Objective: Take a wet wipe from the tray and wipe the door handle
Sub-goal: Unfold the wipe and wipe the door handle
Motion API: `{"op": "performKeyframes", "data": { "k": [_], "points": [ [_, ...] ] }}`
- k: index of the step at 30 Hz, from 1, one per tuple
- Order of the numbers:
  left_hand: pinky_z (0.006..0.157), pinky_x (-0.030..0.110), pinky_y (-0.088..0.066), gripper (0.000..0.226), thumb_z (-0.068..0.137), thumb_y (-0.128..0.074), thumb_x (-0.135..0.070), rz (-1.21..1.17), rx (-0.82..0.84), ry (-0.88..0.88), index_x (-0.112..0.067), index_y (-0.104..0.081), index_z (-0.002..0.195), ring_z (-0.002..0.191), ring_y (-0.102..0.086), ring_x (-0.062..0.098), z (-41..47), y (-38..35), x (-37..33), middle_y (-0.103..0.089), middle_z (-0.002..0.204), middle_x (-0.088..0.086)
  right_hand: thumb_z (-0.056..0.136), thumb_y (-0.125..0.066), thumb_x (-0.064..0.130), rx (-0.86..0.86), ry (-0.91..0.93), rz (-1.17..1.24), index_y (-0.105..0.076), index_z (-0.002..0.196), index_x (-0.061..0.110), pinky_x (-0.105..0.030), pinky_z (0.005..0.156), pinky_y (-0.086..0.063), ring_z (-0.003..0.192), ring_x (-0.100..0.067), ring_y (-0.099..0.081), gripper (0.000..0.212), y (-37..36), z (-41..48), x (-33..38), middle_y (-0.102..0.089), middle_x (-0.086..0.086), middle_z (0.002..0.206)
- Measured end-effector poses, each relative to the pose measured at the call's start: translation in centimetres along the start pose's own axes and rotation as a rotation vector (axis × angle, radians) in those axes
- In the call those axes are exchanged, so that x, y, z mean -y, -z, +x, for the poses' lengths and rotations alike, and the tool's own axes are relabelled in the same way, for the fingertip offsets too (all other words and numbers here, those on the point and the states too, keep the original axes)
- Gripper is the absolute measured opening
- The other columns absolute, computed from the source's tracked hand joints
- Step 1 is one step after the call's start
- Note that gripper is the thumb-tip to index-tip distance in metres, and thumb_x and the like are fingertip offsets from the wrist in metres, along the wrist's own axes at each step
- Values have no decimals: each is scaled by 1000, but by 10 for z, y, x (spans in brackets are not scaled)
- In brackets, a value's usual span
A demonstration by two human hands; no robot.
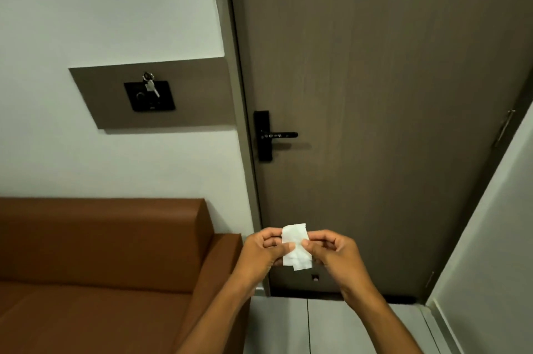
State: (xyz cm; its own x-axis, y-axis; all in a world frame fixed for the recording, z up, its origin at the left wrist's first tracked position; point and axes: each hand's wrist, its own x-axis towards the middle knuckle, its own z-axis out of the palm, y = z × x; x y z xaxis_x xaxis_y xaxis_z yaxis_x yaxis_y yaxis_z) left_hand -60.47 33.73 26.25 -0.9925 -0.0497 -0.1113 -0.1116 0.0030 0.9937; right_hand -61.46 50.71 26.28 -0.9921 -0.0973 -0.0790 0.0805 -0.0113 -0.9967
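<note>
A white wet wipe [295, 247], partly folded, is held up between both hands in front of the door. My left hand [264, 250] pinches its left edge and my right hand [331, 252] pinches its right edge. The black door handle [284, 135] sticks out to the right from a black lock plate [263, 136] on the brown door [375, 94], well above the hands. No tray is in view.
A brown leather sofa [101, 267] fills the lower left, its arm close to my left forearm. A wall panel holds a black switch plate with a key [150, 91]. A second door edge [504, 128] stands at the right. Grey tiled floor [288, 325] lies below.
</note>
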Motion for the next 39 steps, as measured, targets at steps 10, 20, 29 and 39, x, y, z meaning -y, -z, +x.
{"op": "performKeyframes", "data": {
  "k": [10,20,29,39],
  "points": [
    [76,21,-58,36,86,-70,-10,264,47,-229,-13,-62,121,96,-71,19,173,40,-51,-72,111,7,82,-74,6,-188,117,-17,-72,80,14,-14,50,-51,60,-8,-62,9,-46,152,38,-72,-4,74],
    [120,42,8,88,91,-53,-44,1516,-165,-699,-12,2,153,148,13,22,311,114,-48,6,163,9,80,-68,0,-732,559,-518,-66,80,1,-22,72,-48,78,-24,-61,2,-66,302,49,-64,-15,89],
    [119,45,9,82,95,-32,-57,1605,-596,-950,-9,1,152,149,7,24,367,155,-91,-8,160,21,80,-69,-4,-702,854,-832,-68,86,-5,-34,71,-57,82,-33,-63,5,-88,362,0,-69,-20,97],
    [118,43,14,81,98,-33,-56,1510,-726,-976,-12,11,150,148,14,28,406,163,-115,10,161,16,92,-54,22,-653,677,-1107,-57,131,3,-49,96,-48,126,-37,-54,43,-105,368,-22,-55,-22,137]
  ]
}}
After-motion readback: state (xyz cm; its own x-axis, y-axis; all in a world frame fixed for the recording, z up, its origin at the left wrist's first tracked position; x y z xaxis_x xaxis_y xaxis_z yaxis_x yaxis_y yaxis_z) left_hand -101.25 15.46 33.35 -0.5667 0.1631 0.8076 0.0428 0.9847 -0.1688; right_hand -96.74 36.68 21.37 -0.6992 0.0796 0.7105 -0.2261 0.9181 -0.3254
